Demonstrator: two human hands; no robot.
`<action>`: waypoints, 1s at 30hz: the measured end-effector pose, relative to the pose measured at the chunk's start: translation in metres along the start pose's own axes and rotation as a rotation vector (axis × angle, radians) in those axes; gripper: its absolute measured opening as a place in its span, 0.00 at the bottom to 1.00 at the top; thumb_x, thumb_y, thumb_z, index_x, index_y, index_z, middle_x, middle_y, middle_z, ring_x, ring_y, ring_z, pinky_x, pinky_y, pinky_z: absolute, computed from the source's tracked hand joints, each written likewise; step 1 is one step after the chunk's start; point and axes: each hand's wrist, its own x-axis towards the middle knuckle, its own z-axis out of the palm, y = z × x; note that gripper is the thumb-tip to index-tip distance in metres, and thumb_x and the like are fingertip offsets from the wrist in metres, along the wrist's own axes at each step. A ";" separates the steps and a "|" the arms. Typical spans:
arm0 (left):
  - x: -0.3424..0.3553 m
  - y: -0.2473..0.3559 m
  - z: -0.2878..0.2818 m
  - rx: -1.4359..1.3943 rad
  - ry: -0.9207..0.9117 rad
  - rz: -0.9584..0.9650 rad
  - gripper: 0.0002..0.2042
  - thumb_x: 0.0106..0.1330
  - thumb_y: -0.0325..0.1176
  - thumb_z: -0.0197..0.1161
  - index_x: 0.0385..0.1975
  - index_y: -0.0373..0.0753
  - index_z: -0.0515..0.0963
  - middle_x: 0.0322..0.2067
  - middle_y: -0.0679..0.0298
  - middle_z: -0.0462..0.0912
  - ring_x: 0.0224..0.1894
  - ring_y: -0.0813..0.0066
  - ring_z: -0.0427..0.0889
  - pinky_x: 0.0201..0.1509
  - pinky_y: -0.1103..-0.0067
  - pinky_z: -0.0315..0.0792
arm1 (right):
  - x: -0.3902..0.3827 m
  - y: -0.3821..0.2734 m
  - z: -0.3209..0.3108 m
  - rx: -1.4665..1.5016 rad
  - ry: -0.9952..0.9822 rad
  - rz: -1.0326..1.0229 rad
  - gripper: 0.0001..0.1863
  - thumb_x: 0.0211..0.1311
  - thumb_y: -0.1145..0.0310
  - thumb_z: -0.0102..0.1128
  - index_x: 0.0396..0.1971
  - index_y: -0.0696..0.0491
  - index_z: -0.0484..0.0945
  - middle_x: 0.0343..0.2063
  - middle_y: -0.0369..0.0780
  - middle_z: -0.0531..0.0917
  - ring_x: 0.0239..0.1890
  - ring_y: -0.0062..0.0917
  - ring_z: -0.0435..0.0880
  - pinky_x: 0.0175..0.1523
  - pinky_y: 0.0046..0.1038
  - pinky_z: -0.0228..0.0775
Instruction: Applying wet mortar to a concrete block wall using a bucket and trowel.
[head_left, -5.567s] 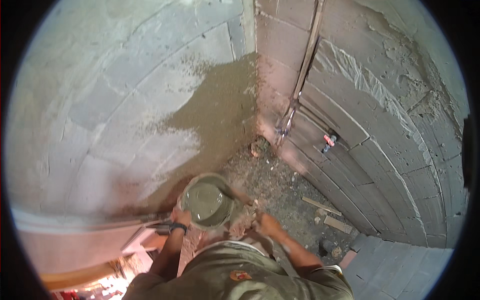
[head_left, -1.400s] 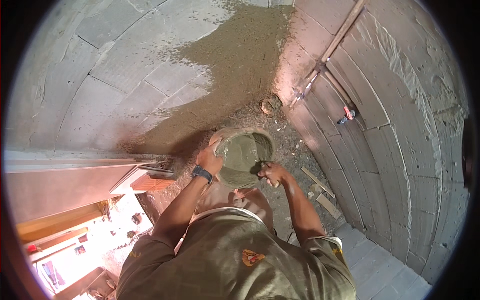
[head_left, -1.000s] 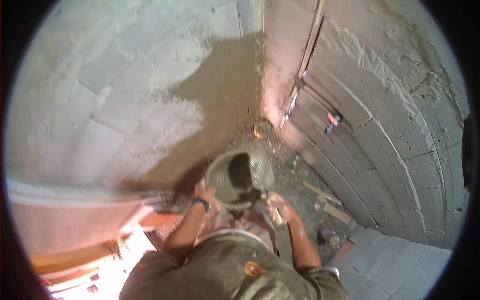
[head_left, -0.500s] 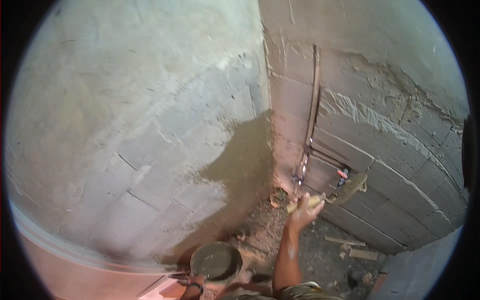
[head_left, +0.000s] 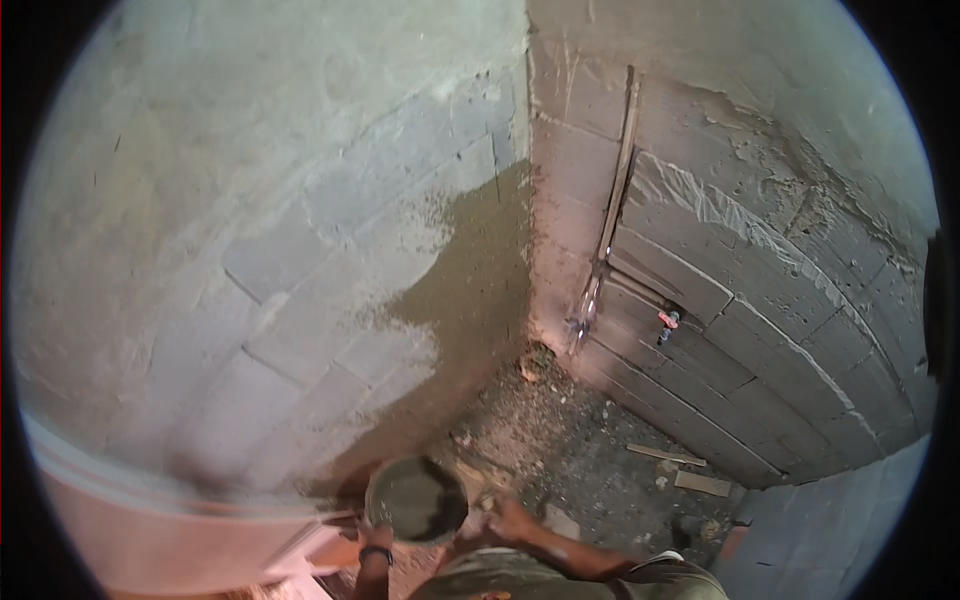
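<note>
1. Grey block wall (head_left: 280,330) at left, partly coated in wet brown mortar (head_left: 480,280).
2. Dark, rubble-strewn floor (head_left: 590,460).
3. Round grey-brown bucket (head_left: 376,490), near the wall's foot.
4. Two flat, pale wooden-looking strips (head_left: 702,484), lying right.
5. Right hand (head_left: 511,522) beside the bucket, fingers bent; its hold I cannot tell.
6. Left hand (head_left: 376,538), fingers closed on the bucket, covering some rim.

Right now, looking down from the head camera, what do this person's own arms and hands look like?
Both the left hand and the right hand are bare human hands, with no gloves or cables to be seen. A dark band, probably a wristwatch, circles the left wrist. On the right, a short olive-green sleeve has a pale edge; the left sleeve is out of view.
</note>
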 end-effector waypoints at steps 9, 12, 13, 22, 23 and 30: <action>-0.112 0.163 0.020 0.297 0.066 0.405 0.31 0.48 0.33 0.59 0.59 0.51 0.71 0.43 0.47 0.81 0.46 0.47 0.80 0.51 0.62 0.73 | -0.034 0.063 -0.169 0.030 -0.506 0.045 0.16 0.56 0.66 0.57 0.45 0.54 0.74 0.28 0.40 0.81 0.23 0.25 0.81 0.26 0.28 0.74; -0.137 0.195 0.037 0.193 -0.044 0.499 0.28 0.50 0.31 0.59 0.57 0.52 0.74 0.41 0.46 0.81 0.46 0.47 0.80 0.51 0.63 0.74 | -0.008 0.069 -0.181 0.113 -0.561 0.497 0.09 0.60 0.64 0.61 0.35 0.51 0.73 0.22 0.35 0.78 0.14 0.17 0.74 0.15 0.25 0.65; -0.145 0.206 0.043 0.210 -0.036 0.473 0.28 0.50 0.31 0.59 0.57 0.52 0.74 0.41 0.46 0.81 0.46 0.47 0.80 0.51 0.63 0.74 | -0.002 0.070 -0.180 0.172 -0.585 0.440 0.09 0.60 0.64 0.61 0.35 0.51 0.73 0.22 0.35 0.78 0.14 0.17 0.74 0.15 0.25 0.65; -0.148 0.233 0.099 -0.021 -0.121 0.358 0.26 0.53 0.28 0.58 0.56 0.44 0.75 0.46 0.48 0.82 0.50 0.56 0.81 0.55 0.71 0.71 | -0.054 0.102 -0.201 0.927 -0.682 0.351 0.18 0.62 0.68 0.59 0.51 0.55 0.71 0.19 0.33 0.73 0.13 0.14 0.70 0.14 0.17 0.62; -0.141 0.228 0.105 -0.046 -0.089 0.317 0.26 0.52 0.29 0.58 0.55 0.44 0.75 0.45 0.48 0.82 0.50 0.54 0.81 0.54 0.70 0.72 | -0.060 0.106 -0.199 1.121 -0.715 0.325 0.18 0.64 0.68 0.57 0.52 0.55 0.70 0.19 0.33 0.73 0.13 0.15 0.69 0.14 0.17 0.61; -0.085 0.159 0.123 -0.095 -0.092 0.180 0.24 0.48 0.25 0.57 0.50 0.33 0.77 0.41 0.56 0.84 0.42 0.71 0.81 0.50 0.74 0.74 | -0.071 0.051 -0.168 1.616 -0.614 0.020 0.26 0.64 0.65 0.54 0.60 0.53 0.62 0.20 0.37 0.69 0.14 0.20 0.69 0.16 0.23 0.67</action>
